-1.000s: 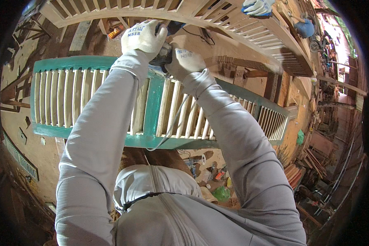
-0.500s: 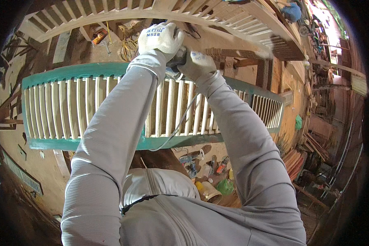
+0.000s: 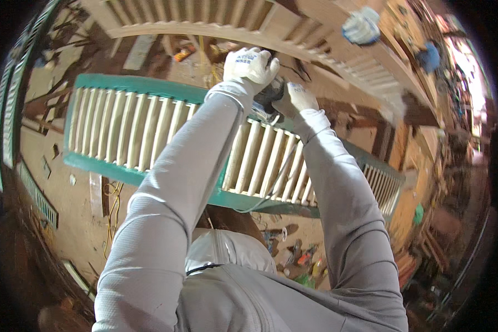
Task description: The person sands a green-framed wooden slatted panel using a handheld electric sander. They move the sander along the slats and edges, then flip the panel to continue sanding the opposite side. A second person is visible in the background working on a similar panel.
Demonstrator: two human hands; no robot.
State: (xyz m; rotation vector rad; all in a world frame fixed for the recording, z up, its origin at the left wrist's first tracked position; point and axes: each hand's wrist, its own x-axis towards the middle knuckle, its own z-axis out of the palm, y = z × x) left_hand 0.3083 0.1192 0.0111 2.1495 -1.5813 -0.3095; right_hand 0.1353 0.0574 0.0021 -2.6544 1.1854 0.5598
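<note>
At the bottom of the frame, our light-grey fabric sleeves (image 3: pixel 149 243) reached upward, hiding part of the long green-framed panel with cream slats (image 3: pixel 102 167) that spanned the middle. Beneath its near edge, lower centre, we saw a crumpled green plastic bag (image 3: pixel 305 281) among small bottles; a thin yellow cord (image 3: pixel 115 207) hung at lower left. A grey cable (image 3: pixel 272 191) crossed the slats.

At the panel's far edge, just above centre, was our dark handheld power tool (image 3: pixel 270 95), mostly covered by our gloves. Our white-gloved left hand (image 3: pixel 249 66) was curled firmly over its far part, and our white-gloved right hand (image 3: pixel 297 98) closed around its right side. Whether it touched the panel, we could not tell.

Beyond, a pale wooden slatted frame (image 3: pixel 227 33) arched across the top, with a white-and-blue glove (image 3: pixel 361 26) at upper right.

Compared with half a second earlier, our hands, tool and panel sat farther right, and the panel slanted more.
</note>
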